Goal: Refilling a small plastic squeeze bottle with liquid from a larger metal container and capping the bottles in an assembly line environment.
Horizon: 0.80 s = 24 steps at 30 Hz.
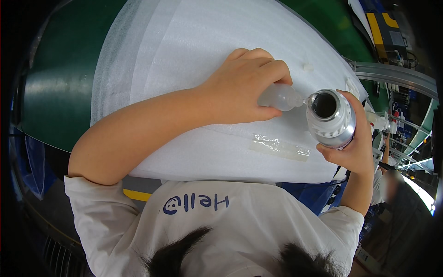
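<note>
My left hand (pixel 249 85) reaches across from the left, its fingers and thumb closed around a small translucent squeeze bottle (pixel 280 96). The bottle lies sideways, and its narrow tip points at the rim of a silver metal bottle (pixel 330 121). Whether tip and rim touch, I cannot tell. My right hand (pixel 353 143) grips the metal bottle from the right side. Its open mouth faces up toward me and looks dark inside. Both hands are above white foam sheeting (pixel 194 60).
Beneath the foam is a green work surface (pixel 60 83). A strip of clear tape (pixel 280 147) lies on the foam, and a small whitish piece (pixel 308 67) lies farther back. A metal rail (pixel 397 74) runs along the right. Beyond it are yellow-and-black equipment (pixel 385 34) and another person (pixel 390 184).
</note>
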Motion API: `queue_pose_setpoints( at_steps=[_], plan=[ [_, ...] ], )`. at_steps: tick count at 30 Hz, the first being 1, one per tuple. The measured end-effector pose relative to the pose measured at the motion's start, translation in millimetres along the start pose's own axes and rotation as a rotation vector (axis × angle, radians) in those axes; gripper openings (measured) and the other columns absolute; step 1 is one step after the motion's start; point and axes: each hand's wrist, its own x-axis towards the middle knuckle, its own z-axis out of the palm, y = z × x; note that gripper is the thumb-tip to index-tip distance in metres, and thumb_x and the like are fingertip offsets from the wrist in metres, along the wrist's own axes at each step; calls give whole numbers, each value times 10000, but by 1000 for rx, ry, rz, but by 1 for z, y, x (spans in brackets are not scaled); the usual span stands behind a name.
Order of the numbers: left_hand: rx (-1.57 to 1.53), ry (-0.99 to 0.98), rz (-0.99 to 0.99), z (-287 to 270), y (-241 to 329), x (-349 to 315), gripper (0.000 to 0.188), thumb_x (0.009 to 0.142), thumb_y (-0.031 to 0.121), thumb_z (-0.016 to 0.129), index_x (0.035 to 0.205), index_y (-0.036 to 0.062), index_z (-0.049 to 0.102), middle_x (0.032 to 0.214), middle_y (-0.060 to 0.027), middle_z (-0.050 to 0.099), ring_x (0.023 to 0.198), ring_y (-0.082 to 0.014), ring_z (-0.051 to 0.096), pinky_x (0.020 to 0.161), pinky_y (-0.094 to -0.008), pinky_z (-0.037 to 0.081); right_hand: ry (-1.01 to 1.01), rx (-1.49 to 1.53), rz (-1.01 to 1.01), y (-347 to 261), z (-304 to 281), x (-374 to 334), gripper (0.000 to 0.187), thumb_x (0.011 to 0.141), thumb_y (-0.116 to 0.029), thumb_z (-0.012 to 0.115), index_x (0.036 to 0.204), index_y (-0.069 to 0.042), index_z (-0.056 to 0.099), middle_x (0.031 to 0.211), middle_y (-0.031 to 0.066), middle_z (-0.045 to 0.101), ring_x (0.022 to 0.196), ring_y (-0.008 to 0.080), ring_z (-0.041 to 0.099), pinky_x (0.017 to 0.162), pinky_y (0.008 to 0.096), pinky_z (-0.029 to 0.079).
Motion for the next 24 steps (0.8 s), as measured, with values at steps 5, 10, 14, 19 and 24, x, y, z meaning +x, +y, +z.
queue_pose_setpoints(
  at_steps=[5, 10, 14, 19, 24],
  plan=[
    [5, 1, 4, 0, 0, 0, 378, 608, 192, 766, 917, 131, 558, 933, -5, 565, 970, -210, 494, 876, -368, 329, -6, 2, 3, -1, 0, 0, 819, 438, -134, 735, 1206, -67, 456, 1077, 117, 559, 983, 253, 564, 860, 331, 428],
    [12, 14, 18, 0, -1, -1, 369, 610, 191, 764, 911, 130, 559, 923, -6, 567, 956, -211, 499, 873, -366, 332, 0, -14, -20, -2, -1, 0, 820, 433, -136, 731, 1205, -70, 461, 1083, 118, 557, 984, 256, 563, 863, 333, 426],
    [-6, 16, 18, 0, -2, 0, 362, 612, 190, 762, 907, 128, 560, 914, -7, 569, 944, -211, 503, 865, -368, 337, -7, -5, 13, -2, -1, 0, 824, 427, -145, 728, 1205, -74, 464, 1085, 117, 556, 984, 262, 562, 865, 337, 425],
    [-6, 28, 25, 0, -1, -1, 363, 608, 184, 761, 904, 123, 560, 904, -10, 570, 936, -213, 507, 851, -371, 344, -14, -3, 15, -4, -2, -1, 822, 430, -138, 728, 1204, -67, 462, 1080, 119, 557, 980, 258, 563, 862, 334, 426],
    [-54, 6, -1, 0, -3, -1, 363, 605, 173, 758, 904, 122, 558, 906, -11, 568, 944, -217, 507, 857, -369, 344, -13, 16, 23, -6, -2, 0, 798, 446, -117, 729, 1194, -48, 460, 1070, 120, 560, 970, 251, 564, 856, 324, 425]
  ],
)
